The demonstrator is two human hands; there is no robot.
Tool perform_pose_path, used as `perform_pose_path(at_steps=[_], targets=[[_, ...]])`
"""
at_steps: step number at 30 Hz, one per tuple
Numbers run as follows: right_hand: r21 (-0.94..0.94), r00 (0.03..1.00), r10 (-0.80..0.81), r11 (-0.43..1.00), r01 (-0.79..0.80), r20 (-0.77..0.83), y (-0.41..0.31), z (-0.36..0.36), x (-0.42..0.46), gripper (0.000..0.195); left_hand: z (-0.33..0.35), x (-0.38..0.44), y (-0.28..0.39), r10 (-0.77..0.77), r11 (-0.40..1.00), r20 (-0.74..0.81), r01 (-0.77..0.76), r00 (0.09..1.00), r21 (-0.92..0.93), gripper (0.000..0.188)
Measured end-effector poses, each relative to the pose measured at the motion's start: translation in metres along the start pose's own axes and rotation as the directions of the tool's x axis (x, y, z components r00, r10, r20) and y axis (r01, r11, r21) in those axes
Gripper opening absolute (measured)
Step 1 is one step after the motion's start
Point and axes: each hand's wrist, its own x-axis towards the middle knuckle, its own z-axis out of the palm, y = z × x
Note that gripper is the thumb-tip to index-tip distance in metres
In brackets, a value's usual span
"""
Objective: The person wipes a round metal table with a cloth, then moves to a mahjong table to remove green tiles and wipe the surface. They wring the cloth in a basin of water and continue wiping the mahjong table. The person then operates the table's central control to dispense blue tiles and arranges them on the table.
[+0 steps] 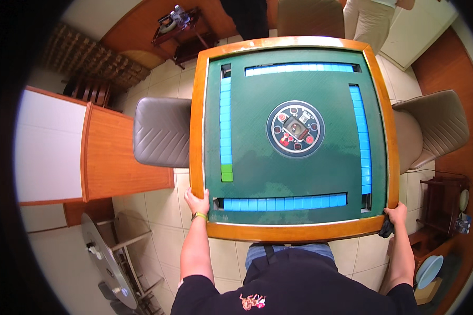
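Note:
An automatic mahjong table [295, 232] with a green felt top and a wooden frame stands before me. My left hand [197, 202] grips the frame near its left front corner. My right hand [396, 214] is at the right front corner, with a black cloth-like item [386, 228] hanging beside or under it; whether the fingers hold it is unclear. Rows of blue-backed mahjong tiles [283, 203] lie in slots along all four sides. Two green tiles [227, 173] end the left row. A round control panel [295, 129] with buttons and a dice window sits in the middle.
Chairs stand at the left [161, 132], right [437, 126] and far side [310, 19]. Two people stand beyond the table, seen by dark trousers [246, 17] and light trousers [368, 21]. Small side carts stand far left [179, 33] and right [443, 197]. A blue basin [429, 271] is at lower right.

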Motion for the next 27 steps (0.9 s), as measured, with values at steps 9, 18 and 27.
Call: perform_pose_path(at_steps=[9, 18, 27], targets=[[-0.079, 1.000, 0.020, 0.997, -0.021, -0.009, -0.020, -0.008, -0.013, 0.045, -0.006, -0.002, 0.006, -0.052, 0.996, 0.049, 0.048, 0.997, 0.071, 0.082], [-0.050, 1.000, -0.015, 0.999, 0.014, -0.023, -0.014, -0.003, -0.012, 0.047, -0.002, -0.006, 0.006, 0.010, 0.994, 0.031, -0.013, 0.999, 0.107, 0.083], [-0.129, 0.998, 0.016, 0.992, -0.007, 0.065, -0.005, -0.001, 0.002, 0.047, -0.002, 0.002, 0.014, -0.013, 0.989, -0.006, 0.014, 1.000, 0.148, 0.085]])
